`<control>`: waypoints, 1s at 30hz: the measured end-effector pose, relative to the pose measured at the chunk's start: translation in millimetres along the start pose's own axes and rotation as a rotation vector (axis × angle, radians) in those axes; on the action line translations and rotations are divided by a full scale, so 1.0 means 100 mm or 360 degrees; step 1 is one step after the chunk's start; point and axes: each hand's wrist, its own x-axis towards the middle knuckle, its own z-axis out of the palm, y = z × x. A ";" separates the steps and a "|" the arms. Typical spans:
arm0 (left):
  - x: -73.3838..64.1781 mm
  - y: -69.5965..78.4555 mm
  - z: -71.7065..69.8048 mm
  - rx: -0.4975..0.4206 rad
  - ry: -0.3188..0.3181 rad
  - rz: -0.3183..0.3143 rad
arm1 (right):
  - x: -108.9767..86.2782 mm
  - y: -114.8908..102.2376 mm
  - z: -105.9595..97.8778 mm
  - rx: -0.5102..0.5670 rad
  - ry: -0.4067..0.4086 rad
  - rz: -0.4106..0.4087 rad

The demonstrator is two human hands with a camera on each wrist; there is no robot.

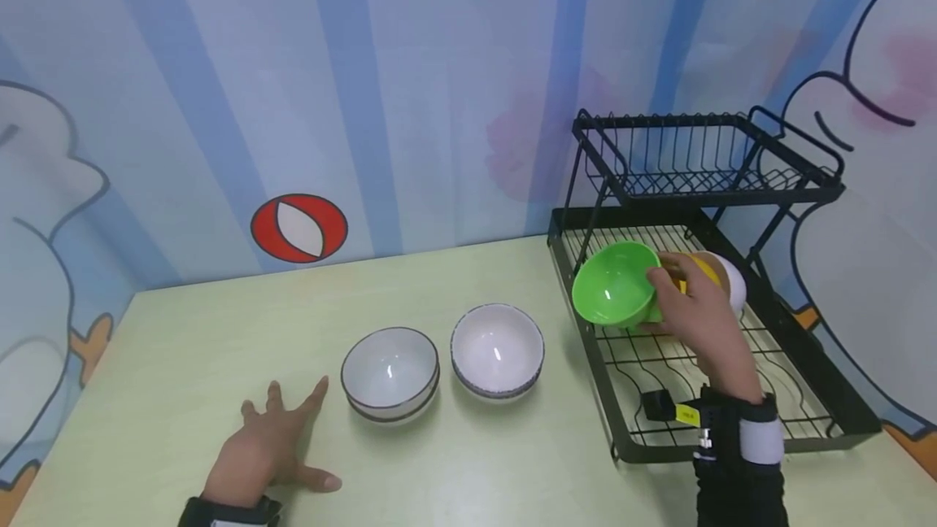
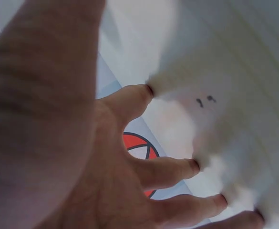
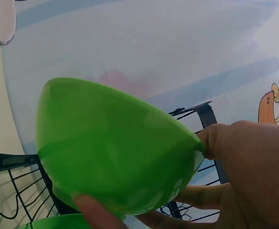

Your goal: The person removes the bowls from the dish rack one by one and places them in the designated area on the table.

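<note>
My right hand (image 1: 699,315) grips a bright green bowl (image 1: 613,285) by its right rim, over the lower tier of the black dish rack (image 1: 622,452). The bowl is tilted, its inside toward the head camera. Its outside fills the middle of the right wrist view, with a second green surface (image 3: 58,222) low beneath it. Partly hidden behind the hand are a yellow item (image 1: 704,267) and a white item (image 1: 734,287). With fingers spread, my left hand (image 1: 263,450) touches the table, left of a dark-rimmed white bowl (image 1: 390,368) that looks stacked on another.
Beside the stacked bowls stands another white bowl (image 1: 498,348) with a speckled rim. The rack's upper wire tier (image 1: 703,189) overhangs the back of its lower tier. A printed blue-striped backdrop (image 1: 439,104) rises behind the pale table (image 1: 220,340).
</note>
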 end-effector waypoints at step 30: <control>0.01 0.01 0.01 0.0057 -0.0022 -0.0009 | -0.01 0.02 -0.02 -0.0088 -0.0125 0.0050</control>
